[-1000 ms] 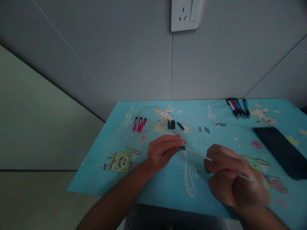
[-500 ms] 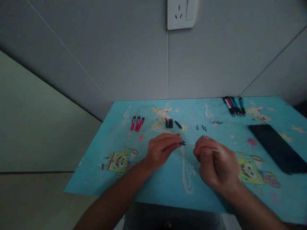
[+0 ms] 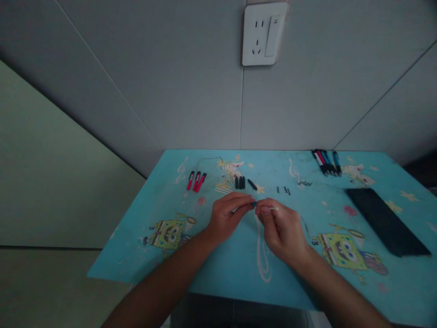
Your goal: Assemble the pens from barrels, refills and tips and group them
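Near the middle of the frame, the left hand [image 3: 227,217] pinches a small blue-tipped pen part [image 3: 253,204] at its fingertips, and the right hand [image 3: 282,228] is closed around a thin white refill [image 3: 273,208], of which only a short end shows above the fingers. Compared with the earlier views, the right hand has moved leftward from the lower right toward the left hand, so the two now meet fingertip to fingertip, and the long exposed stretch of refill seen between them a second ago has nearly vanished. The hands hover over a turquoise cartoon-printed table [image 3: 164,191]. Farther up the table lie three red pen pieces [image 3: 195,181] at left, a group of black grips [image 3: 240,182] just above the hands, several tiny black parts [image 3: 283,190] to their right, and a row of assembled pens [image 3: 326,162] toward the upper right. A flat black phone-like slab [image 3: 385,221] rests at right. Behind the table rises a grey panelled wall bearing a white socket and switch plate [image 3: 263,34] at upper centre.
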`<state>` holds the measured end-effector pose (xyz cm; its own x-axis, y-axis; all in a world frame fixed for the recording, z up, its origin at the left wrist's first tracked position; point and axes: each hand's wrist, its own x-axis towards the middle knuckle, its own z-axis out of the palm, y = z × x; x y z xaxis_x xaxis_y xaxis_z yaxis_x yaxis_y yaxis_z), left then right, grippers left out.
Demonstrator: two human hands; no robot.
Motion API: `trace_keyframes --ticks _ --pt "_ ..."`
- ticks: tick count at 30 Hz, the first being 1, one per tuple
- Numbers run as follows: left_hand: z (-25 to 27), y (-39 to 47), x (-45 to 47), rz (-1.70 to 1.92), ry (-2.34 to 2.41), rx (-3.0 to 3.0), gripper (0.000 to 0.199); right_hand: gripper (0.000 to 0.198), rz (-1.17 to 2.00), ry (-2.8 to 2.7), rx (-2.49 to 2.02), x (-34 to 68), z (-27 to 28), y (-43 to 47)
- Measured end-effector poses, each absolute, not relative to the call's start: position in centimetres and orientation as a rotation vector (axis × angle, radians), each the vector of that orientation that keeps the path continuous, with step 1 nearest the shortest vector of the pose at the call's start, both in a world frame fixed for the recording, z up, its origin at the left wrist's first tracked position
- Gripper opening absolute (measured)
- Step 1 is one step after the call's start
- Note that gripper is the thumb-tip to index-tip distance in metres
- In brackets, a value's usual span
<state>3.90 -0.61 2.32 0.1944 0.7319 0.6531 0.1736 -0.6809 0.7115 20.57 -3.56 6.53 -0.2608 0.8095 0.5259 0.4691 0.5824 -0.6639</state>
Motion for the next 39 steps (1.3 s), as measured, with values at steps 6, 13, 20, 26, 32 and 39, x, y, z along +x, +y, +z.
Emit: trace_keyframes --ticks 6,13,20,26,32,39 --pt "1.8 -0.1 3.8 1.451 0.881 1.998 0.015 0.019 0.561 -1.863 -1.109 20.6 6.4 -3.1" --pt "3.2 -0.2 2.9 1.702 0.789 2.0 0.021 0.031 0.451 -1.4 -0.896 22.4 6.7 -3.4" --pt "4.0 -0.2 2.9 1.92 0.639 1.914 0.019 0.024 0.395 -1.748 -0.93 21.5 6.3 -2.7" --pt "4.3 -0.3 3.0 1.917 0.624 1.88 0.019 0.031 0.417 -1.95 -0.903 20.8 5.4 -2.2" --pt "4.7 -0.4 3.3 1.894 0.532 1.922 0.023 0.035 0.411 -2.112 -0.818 20.6 4.4 -1.8" --pt "4.8 -0.7 3.7 1.862 0.503 1.951 0.028 0.028 0.368 -2.141 -0.813 20.8 3.9 -1.7"
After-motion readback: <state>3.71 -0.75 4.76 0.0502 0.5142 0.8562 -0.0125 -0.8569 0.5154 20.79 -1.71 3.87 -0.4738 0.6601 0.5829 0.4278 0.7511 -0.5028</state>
